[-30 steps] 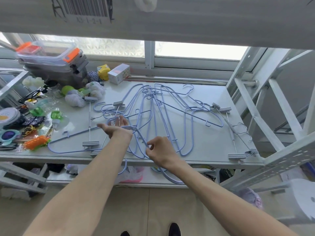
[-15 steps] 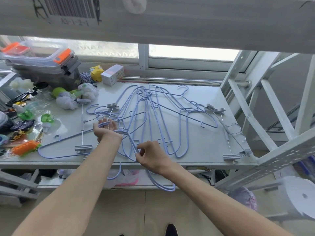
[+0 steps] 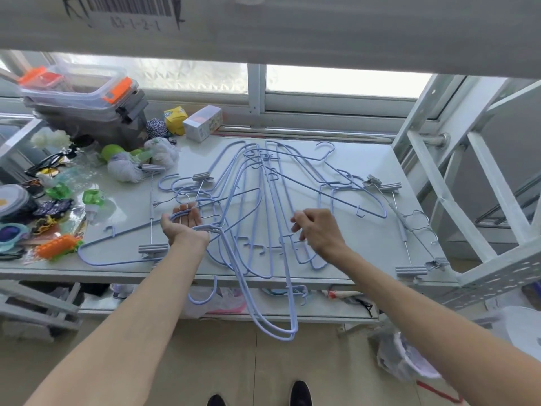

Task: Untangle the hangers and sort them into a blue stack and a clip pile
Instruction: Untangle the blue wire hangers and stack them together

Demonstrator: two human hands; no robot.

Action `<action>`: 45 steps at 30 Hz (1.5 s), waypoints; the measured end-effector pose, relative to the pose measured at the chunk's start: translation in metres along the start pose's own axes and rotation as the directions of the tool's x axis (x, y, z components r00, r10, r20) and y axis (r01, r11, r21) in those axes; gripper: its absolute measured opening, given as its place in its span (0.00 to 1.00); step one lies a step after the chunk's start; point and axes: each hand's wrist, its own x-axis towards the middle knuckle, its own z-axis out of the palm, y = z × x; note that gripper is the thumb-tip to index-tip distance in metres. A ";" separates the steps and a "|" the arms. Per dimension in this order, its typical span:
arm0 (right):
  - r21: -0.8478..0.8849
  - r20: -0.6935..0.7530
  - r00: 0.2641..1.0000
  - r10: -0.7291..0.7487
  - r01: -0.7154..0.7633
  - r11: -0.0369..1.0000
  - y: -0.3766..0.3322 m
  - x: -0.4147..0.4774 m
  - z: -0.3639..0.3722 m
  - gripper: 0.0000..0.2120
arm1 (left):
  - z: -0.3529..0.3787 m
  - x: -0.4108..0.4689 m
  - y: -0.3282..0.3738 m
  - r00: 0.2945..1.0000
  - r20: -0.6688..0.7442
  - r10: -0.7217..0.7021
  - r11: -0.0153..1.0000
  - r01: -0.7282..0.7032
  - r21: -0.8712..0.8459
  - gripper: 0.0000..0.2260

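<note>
White table (image 3: 366,247) beneath bright window (image 3: 336,82)

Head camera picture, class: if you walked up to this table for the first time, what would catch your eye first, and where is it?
A sprawling tangle of blue hangers fills the middle of the white table, some drooping over its front edge. Both hands are in it: the left hand has hanger hooks looped in its palm, the right hand pinches among the wires. Bright clutter and an orange-latched storage box crowd the table's left end.
</note>
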 end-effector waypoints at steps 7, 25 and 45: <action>-0.313 -0.083 0.996 0.023 -0.048 0.949 0.036 0.062 -0.049 0.09 | 0.013 -0.002 -0.004 1.000 0.011 0.003 0.998 -0.003 -0.060 0.16; -0.634 -0.042 0.969 0.242 -0.213 0.743 0.088 0.116 -0.092 0.36 | 0.026 -0.008 -0.027 0.999 0.049 0.000 1.000 0.002 -0.024 0.24; -0.326 0.052 0.962 0.269 -0.238 0.915 0.083 0.094 -0.095 0.47 | 0.009 -0.016 -0.012 1.000 0.014 -0.006 0.995 0.008 -0.099 0.25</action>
